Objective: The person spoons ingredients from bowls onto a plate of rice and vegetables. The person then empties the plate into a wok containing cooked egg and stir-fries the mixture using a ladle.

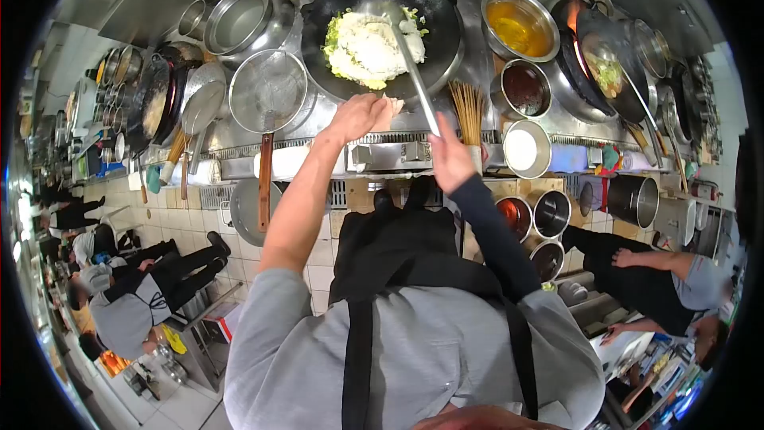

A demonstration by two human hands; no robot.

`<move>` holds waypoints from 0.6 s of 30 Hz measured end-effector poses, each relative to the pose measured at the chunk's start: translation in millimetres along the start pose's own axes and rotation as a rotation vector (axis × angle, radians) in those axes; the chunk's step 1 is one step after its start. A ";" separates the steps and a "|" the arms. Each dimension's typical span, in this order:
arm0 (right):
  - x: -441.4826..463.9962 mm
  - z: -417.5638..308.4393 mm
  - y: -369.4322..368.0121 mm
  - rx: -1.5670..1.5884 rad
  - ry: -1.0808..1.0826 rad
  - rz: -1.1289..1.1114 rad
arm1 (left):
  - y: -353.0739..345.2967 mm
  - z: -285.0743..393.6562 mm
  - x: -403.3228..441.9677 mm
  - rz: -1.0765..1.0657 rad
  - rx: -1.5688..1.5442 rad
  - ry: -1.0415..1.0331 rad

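A large black wok (318, 56) holds white rice (370, 46) with yellow bits and chopped greens round its edges. My left hand (360, 118) is closed on a pale cloth (387, 114) at the wok's near rim. The handle of a metal ladle (411, 68) is in my right hand (451, 161), to the right of the wok's near edge. The ladle's head lies on the rice at its far side.
A mesh strainer (268, 94) lies left of the wok. To the right stand a bamboo brush (467, 103), a bowl of yellow oil (521, 25) and a pot of dark sauce (525, 89). Farther right, flames rise beside another wok (593, 48). A co-worker (649, 279) stands at right.
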State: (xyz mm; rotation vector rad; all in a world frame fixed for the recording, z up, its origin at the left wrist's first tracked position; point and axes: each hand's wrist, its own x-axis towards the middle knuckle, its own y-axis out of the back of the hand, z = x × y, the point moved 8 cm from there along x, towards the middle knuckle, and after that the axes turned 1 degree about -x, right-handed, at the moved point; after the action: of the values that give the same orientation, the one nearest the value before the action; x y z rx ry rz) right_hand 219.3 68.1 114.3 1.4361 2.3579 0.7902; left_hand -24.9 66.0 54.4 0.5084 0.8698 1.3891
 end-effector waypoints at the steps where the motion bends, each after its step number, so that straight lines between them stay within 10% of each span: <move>1: -17.6 -19.7 24.7 0.052 0.095 0.086 | -11.3 -3.5 7.5 0.009 0.079 -0.072; 6: -25.3 75.6 -19.7 -0.333 0.001 -0.150 | -23.5 2.5 -0.2 0.089 0.105 -0.136; 18: 30.3 -10.1 -13.5 -0.310 -0.005 -0.107 | -13.0 19.7 -32.9 0.517 0.160 -0.043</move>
State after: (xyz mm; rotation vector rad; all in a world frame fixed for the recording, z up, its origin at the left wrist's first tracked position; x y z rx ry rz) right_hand 190.1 86.7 116.3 1.1736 2.1693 1.0649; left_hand 0.1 35.6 63.9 0.9298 0.8512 1.7735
